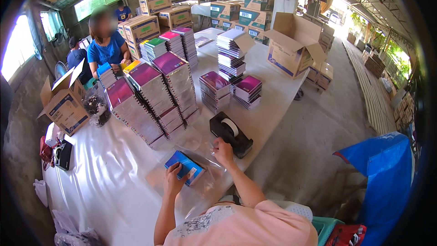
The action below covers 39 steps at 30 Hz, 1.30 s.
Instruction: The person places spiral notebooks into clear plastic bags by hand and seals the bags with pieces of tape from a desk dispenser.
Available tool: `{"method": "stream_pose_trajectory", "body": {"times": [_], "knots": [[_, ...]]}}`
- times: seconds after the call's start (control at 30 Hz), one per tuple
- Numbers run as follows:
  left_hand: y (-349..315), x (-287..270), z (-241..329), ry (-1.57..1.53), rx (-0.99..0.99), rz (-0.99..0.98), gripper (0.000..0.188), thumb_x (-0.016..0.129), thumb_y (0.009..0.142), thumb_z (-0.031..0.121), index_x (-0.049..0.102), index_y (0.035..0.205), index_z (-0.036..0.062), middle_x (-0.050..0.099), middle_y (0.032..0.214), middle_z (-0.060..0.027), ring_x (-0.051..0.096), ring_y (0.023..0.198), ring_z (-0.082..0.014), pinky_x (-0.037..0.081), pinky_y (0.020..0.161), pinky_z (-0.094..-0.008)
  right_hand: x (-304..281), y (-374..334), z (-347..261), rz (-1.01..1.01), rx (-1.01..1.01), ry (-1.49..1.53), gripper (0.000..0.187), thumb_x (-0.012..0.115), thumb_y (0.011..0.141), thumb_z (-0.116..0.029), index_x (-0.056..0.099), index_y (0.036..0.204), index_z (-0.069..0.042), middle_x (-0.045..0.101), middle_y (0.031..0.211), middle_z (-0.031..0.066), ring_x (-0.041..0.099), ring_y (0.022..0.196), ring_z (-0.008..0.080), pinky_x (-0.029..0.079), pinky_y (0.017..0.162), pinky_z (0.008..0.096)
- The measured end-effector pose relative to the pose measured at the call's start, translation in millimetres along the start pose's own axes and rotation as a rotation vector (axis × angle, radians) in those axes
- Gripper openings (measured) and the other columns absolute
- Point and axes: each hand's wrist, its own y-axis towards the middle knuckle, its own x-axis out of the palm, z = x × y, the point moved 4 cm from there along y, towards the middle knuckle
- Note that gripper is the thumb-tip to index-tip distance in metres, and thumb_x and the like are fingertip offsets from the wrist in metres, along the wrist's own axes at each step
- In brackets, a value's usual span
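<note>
A blue spiral notebook (pixel 193 169), perhaps a small stack of them, lies on clear plastic (pixel 211 173) at the table's near edge. My left hand (pixel 174 180) grips its left side, thumb and fingers over the cover. Just right of it, my right hand (pixel 223 152) is closed in a pinch beside the black tape dispenser (pixel 241 143). What those fingertips hold is too small to make out. The dispenser carries a white-cored roll of tape (pixel 229 126).
Tall stacks of purple-covered spiral notebooks (pixel 145 75) stand ahead, with shorter stacks (pixel 215 82) to their right. Open cartons sit at the far right (pixel 291 48) and left (pixel 68 109). A person in blue (pixel 107 52) works across the white-covered table (pixel 118 168).
</note>
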Motion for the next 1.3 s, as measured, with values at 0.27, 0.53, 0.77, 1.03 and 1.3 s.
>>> {"method": "stream_pose_trajectory", "body": {"times": [0.27,0.53,0.77,1.03,1.3], "knots": [[3,-1,4,0.085,0.021,-0.019,0.056,0.075,0.067,0.021,0.059,0.12,0.0097,0.054,0.125,-0.0055,0.05,0.113,-0.026,0.041,0.093,-0.0377,12,-2,-2,-0.193,-0.093,-0.488,0.015,0.059,0.08,-0.016,0.056,0.093,-0.008,0.066,0.081,0.0112,0.064,0.078,0.0335,0.045,0.075,0.0519],[13,-17,52,0.161,-0.171,-0.125,0.071,0.075,0.066,0.017,0.048,0.131,0.0231,0.055,0.114,-0.001,0.052,0.11,-0.0227,0.043,0.083,-0.0453,6,-30,-81,-0.019,-0.553,-0.174,0.01,0.057,0.078,-0.01,0.058,0.088,-0.009,0.064,0.08,0.0082,0.062,0.078,0.0277,0.045,0.072,0.0418],[27,1,19,0.175,-0.011,-0.23,0.076,0.077,0.06,0.014,0.049,0.129,0.0242,0.055,0.114,-0.0006,0.055,0.106,-0.0232,0.044,0.08,-0.0464,40,-66,-91,-0.349,-0.521,-0.165,0.021,0.056,0.077,-0.002,0.055,0.096,-0.009,0.062,0.08,0.0117,0.062,0.077,0.0333,0.05,0.066,0.0429],[30,-6,42,0.173,-0.068,-0.17,0.069,0.077,0.058,0.007,0.051,0.122,0.0142,0.055,0.112,-0.0064,0.055,0.104,-0.0271,0.045,0.082,-0.0389,6,-59,-87,-0.525,-0.577,-0.401,0.016,0.058,0.077,-0.005,0.057,0.093,-0.007,0.062,0.085,0.0119,0.064,0.078,0.0336,0.05,0.069,0.0446],[23,-6,32,0.203,-0.069,-0.188,0.066,0.077,0.06,0.011,0.05,0.12,0.0154,0.054,0.112,-0.006,0.055,0.104,-0.0279,0.045,0.083,-0.0388,-18,-31,-116,-0.864,-0.427,0.211,0.043,0.059,0.078,-0.005,0.056,0.12,-0.012,0.063,0.112,0.0113,0.062,0.096,0.0294,0.047,0.089,0.037]]}}
